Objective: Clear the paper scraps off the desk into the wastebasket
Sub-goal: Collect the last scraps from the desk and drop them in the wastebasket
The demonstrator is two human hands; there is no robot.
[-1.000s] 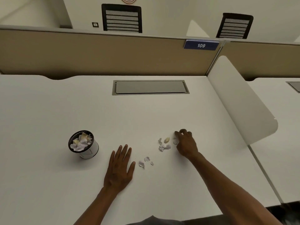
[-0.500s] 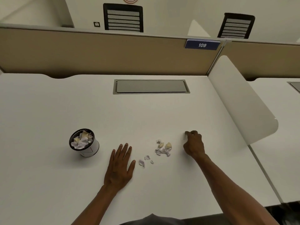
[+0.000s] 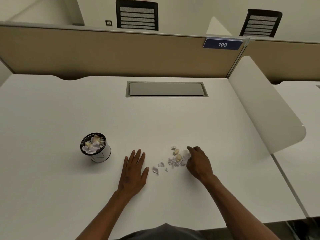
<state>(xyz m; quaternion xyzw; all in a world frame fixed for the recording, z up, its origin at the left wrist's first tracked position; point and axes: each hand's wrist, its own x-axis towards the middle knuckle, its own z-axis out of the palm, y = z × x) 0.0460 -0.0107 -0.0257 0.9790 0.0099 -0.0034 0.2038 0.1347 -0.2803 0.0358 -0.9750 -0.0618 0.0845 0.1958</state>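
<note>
Several small white and cream paper scraps (image 3: pixel 176 159) lie in a loose pile on the white desk (image 3: pixel 69 110). Three more small scraps (image 3: pixel 155 169) trail off to the pile's left. My right hand (image 3: pixel 199 161) rests against the pile's right side, fingers curled, with a white scrap pinched at its fingertips. My left hand (image 3: pixel 134 170) lies flat and open on the desk, just left of the stray scraps. The small round wastebasket (image 3: pixel 102 155), black-rimmed with white sides, stands to the left of my left hand and holds crumpled scraps.
A grey cable hatch (image 3: pixel 166 89) is set into the desk at the back. A tan partition (image 3: pixel 103 54) closes the far edge. A white curved divider (image 3: pixel 266 108) stands along the right side. The desk's front edge runs close to my body.
My right hand went out to the right, away from the pile, then came back left against it. The pile is more bunched. My left hand and the wastebasket have stayed put.
</note>
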